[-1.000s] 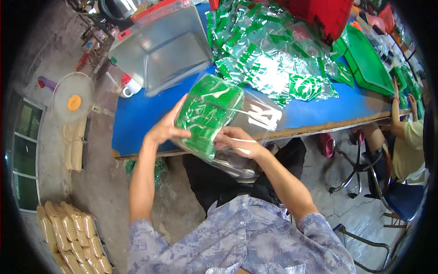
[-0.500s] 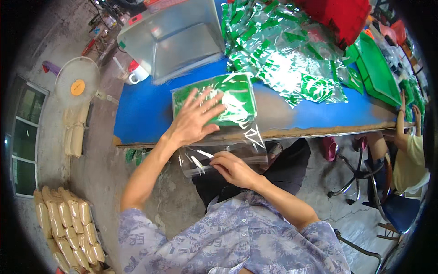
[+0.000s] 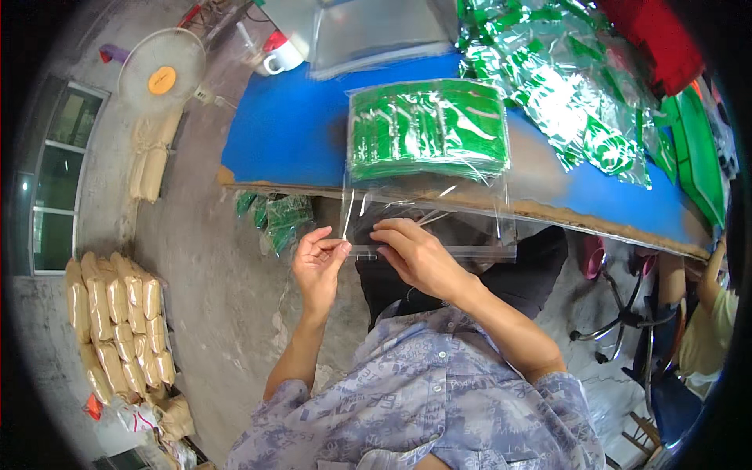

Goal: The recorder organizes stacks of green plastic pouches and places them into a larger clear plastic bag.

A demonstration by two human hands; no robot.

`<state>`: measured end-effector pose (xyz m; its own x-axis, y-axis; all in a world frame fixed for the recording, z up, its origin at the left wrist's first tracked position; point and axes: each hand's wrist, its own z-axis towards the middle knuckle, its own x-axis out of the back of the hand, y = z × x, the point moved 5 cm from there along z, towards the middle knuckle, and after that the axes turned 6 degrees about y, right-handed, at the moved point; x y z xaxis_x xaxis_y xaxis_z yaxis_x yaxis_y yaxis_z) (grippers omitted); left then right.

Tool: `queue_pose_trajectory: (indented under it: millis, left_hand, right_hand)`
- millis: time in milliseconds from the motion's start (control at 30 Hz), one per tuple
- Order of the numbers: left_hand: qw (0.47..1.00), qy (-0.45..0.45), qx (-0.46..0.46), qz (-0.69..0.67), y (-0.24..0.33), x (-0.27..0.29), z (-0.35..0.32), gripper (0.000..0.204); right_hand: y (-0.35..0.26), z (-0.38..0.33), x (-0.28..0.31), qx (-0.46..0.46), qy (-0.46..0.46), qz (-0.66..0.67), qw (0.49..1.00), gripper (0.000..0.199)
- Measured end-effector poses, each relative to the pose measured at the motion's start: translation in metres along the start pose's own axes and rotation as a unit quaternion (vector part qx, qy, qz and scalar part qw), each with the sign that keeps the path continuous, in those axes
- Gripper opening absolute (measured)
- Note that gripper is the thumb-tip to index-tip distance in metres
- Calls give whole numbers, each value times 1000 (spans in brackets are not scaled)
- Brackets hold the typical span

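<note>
A clear plastic bag [image 3: 478, 205] holds a stack of shiny green packets [image 3: 427, 129] and lies at the front of the blue table. Its transparent end hangs past the table edge toward my lap. My left hand [image 3: 317, 270] pinches the near left corner of this end between thumb and fingertips. Just to its right, my right hand [image 3: 419, 254] has bent fingers closed on the same near edge; what lies under the fingertips is partly hidden.
A heap of green-and-clear packets [image 3: 580, 94] covers the right of the blue table [image 3: 290, 117]. Behind stand a clear plastic sheet stack [image 3: 384, 35], a white mug [image 3: 283, 56] and a green tray [image 3: 695, 157]. Wrapped tan bundles [image 3: 121, 321] sit on the floor; another person's arm [image 3: 711, 274] shows at right.
My left hand has come off the green packets and down to the bag's near edge. My right hand stays at that edge. The whole view has shifted, with the table appearing higher.
</note>
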<state>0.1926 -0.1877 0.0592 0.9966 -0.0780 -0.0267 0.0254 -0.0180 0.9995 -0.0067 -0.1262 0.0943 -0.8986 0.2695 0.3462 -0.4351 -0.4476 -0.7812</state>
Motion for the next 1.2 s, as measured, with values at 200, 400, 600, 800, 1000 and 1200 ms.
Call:
queue_pose_trajectory:
  millis: [200,400,600,800,1000,1200]
  left_hand:
    - [998,-14,48,-38,-2,7,-10,47]
    - [994,-90,64,-7,11,-3,-11,56]
    - [986,-134,-90,31,73,-67,79,66]
    - [966,-132,-58,213,18,-124,146,68]
    - [978,-156,-91,104,12,-157,150,63]
    - [978,-178,-101,45,22,-160,142,60]
  right_hand:
    - [5,14,-28,-63,-100,36,992,17]
    - [9,6,-30,-50,-91,-10,995,11]
    - [12,-1,-33,-42,-55,-18,997,9]
    - [5,-101,86,-298,-27,204,932,16]
    - [66,-605,304,-595,440,-291,606,30]
    - [61,-558,276,-589,365,-402,599,27]
